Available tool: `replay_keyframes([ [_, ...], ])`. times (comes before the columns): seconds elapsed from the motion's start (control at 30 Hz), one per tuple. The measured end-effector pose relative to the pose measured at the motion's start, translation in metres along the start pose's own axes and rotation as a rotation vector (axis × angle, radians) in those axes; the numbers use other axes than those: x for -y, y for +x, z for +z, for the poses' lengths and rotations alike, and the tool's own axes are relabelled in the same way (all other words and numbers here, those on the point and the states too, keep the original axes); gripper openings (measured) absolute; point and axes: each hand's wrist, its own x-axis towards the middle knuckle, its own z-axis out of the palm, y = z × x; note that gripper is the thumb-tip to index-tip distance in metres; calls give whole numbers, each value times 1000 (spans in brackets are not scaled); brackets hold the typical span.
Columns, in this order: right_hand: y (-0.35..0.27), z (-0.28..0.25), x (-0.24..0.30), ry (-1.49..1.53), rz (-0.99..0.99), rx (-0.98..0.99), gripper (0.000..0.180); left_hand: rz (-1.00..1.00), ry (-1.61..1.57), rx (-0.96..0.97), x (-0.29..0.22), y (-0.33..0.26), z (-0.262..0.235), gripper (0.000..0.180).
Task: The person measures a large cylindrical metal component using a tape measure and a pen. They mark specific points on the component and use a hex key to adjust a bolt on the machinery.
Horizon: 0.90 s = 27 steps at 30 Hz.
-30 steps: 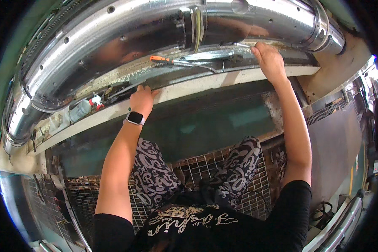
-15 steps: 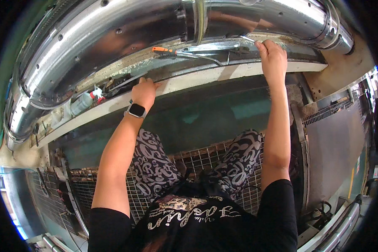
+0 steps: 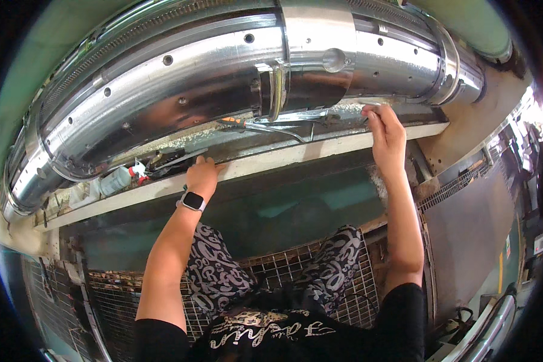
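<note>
A big polished steel roller (image 3: 223,90) with small holes spans the top of the view. Below it runs a pale ledge (image 3: 295,157) over a dark trough. My left hand (image 3: 202,175), with a black watch (image 3: 192,200) on the wrist, rests on the ledge with its fingers curled over the far edge. My right hand (image 3: 387,130) reaches up to the gap under the roller, its fingertips pinched on a thin shiny strip (image 3: 320,114) lying along the trough. An orange-handled tool (image 3: 230,120) lies between the hands.
A white bottle with a red cap (image 3: 119,179) lies on the ledge at left beside dark parts (image 3: 166,160). A metal grate (image 3: 283,271) is under my patterned-trousered legs. Machine frames and a mesh panel (image 3: 464,181) stand at right.
The roller and ledge sit lower and larger in the picture. My left hand stays on the ledge edge. My right hand keeps its pinch under the roller.
</note>
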Motion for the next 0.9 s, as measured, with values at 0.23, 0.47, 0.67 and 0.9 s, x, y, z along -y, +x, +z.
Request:
replay_keyframes([
  [0.23, 3, 35, 26, 441, 91, 49, 16, -38, 26, 58, -1, -1, 1, 40],
  [0.47, 0, 48, 28, 434, 63, -10, 14, -1, 33, 3, 3, -5, 2, 39],
  [0.67, 0, 53, 24, 332, 28, -9, 12, -15, 9, 10, 1, -4, 0, 39],
  [0.9, -1, 62, 28, 165, -206, -95, 11, -43, 3, 26, -1, -3, -5, 40],
])
